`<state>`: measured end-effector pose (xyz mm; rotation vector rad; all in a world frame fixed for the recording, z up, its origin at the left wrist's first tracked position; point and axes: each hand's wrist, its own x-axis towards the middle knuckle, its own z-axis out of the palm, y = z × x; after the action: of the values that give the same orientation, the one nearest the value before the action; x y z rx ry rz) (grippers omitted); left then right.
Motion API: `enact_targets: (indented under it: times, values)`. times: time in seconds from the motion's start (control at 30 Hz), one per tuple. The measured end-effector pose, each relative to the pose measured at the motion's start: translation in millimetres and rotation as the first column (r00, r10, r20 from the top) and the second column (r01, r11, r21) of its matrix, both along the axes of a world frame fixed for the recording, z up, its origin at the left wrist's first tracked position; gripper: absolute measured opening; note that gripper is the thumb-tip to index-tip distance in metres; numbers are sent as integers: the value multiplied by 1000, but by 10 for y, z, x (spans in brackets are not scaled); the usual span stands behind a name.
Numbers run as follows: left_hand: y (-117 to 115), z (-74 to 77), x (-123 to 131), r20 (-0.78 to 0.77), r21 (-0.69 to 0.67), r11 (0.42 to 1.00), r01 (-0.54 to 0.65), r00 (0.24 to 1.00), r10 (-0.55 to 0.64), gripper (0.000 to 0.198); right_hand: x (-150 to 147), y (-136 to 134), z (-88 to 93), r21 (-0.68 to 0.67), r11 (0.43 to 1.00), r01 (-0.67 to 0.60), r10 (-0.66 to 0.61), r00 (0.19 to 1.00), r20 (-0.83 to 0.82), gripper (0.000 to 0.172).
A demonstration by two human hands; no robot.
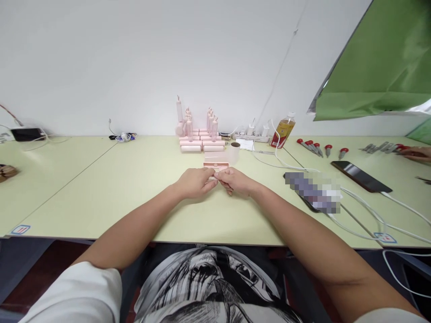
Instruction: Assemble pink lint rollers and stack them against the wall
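A small pink box [216, 164] with a darker rose face is at the middle of the table, just beyond my fingers. My left hand [198, 182] is closed at its near side, thumb and fingertips pressed together. From the right, my right hand [236, 181] meets it in a pinch on the box's near edge, its lower fingers curled. The fingertips of both hands touch or nearly touch, and they hide the near part of the box. Behind it lies a clear plastic sleeve [215, 157], beside a roll of clear tape [235, 154].
Several pink boxes [191, 147] are stacked near the wall, with pink tubes [214, 128] standing on them. To the right are a drink bottle [283, 131], a power strip [257, 137], red-capped tools [328, 150], phones [362, 176] and cables. Another person's hand [417, 153] is at far right.
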<state>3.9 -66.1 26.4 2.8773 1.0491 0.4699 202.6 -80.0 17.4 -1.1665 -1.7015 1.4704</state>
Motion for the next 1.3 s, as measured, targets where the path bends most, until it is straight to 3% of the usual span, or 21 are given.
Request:
enact_targets:
  times: [0.27, 0.4, 0.5, 0.6, 0.73, 0.8, 0.93, 1.07, 1.2, 1.3]
  values:
    - [-6, 36, -25, 120, -72, 995, 73, 991, -64, 30, 3, 25, -18, 29, 995, -95, 97, 994, -54, 55]
    - [11, 46, -26, 154, -105, 993, 54, 987, -38, 29, 9, 20, -8, 58, 994, -98, 100, 994, -37, 53]
    - [72, 51, -62, 232, -188, 982, -23, 971, 67, 30, 41, 8, 36, 163, 987, -5, 9, 1000, -23, 52]
    - [161, 43, -130, 334, -243, 967, -72, 930, 153, 31, 133, 32, 101, 276, 951, 138, -163, 984, 70, 49]
    - [248, 0, -201, 429, -276, 959, -58, 886, 177, 25, 373, 176, 121, 373, 808, 456, -539, 828, 153, 38]
    - [269, -28, -212, 456, -277, 961, -29, 876, 157, 20, 512, 278, 77, 370, 757, 539, -633, 744, 211, 30]
    - [287, -68, -206, 508, -280, 960, 9, 850, 140, 20, 695, 446, -61, 410, 731, 545, -679, 638, 363, 14]
    - [286, -70, -185, 575, -221, 974, 55, 814, 84, 25, 705, 540, -169, 431, 746, 507, -665, 603, 442, 9]
    - [256, -49, -157, 623, -109, 993, 34, 781, 42, 25, 681, 591, -210, 440, 752, 491, -658, 605, 449, 10]
    - [235, -32, -132, 699, -198, 980, 34, 705, 117, 28, 709, 596, -174, 428, 742, 515, -668, 619, 413, 24]
